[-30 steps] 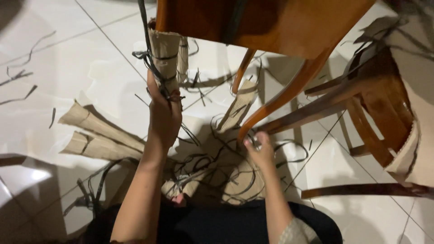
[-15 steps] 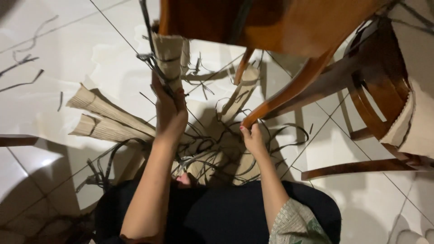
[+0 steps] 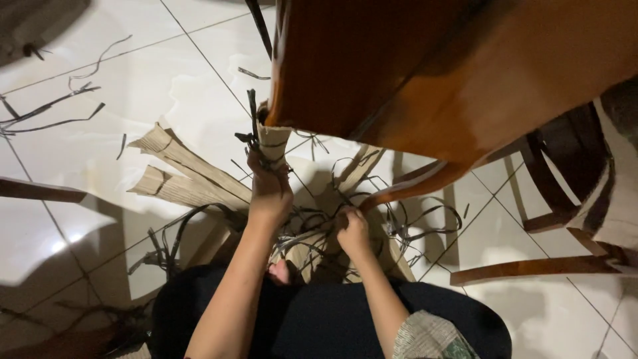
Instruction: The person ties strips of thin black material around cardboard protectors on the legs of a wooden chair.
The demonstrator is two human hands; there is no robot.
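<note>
A glossy brown wooden chair (image 3: pixel 465 73) fills the top of the view, its curved legs sweeping down to the right of the hands over a white tiled floor (image 3: pixel 166 73). Flat beige ribbed strips (image 3: pixel 189 176), frayed at the ends, fan out on the floor left of the fingers. A loose tangle of thin dark strands (image 3: pixel 319 223) lies between and below both hands.

The left hand (image 3: pixel 269 193) reaches upward, its fingers closed around a beige strip end (image 3: pixel 272 143) and a few dark strands just under the chair's edge. The right hand (image 3: pixel 352 229) sits lower, fingers curled tight on strands in the tangle.

Judging from the frayed ends, the strip could tear if pulled hard against the chair. The springy strands could also snag on the near chair leg or slip out of the fingers.
</note>
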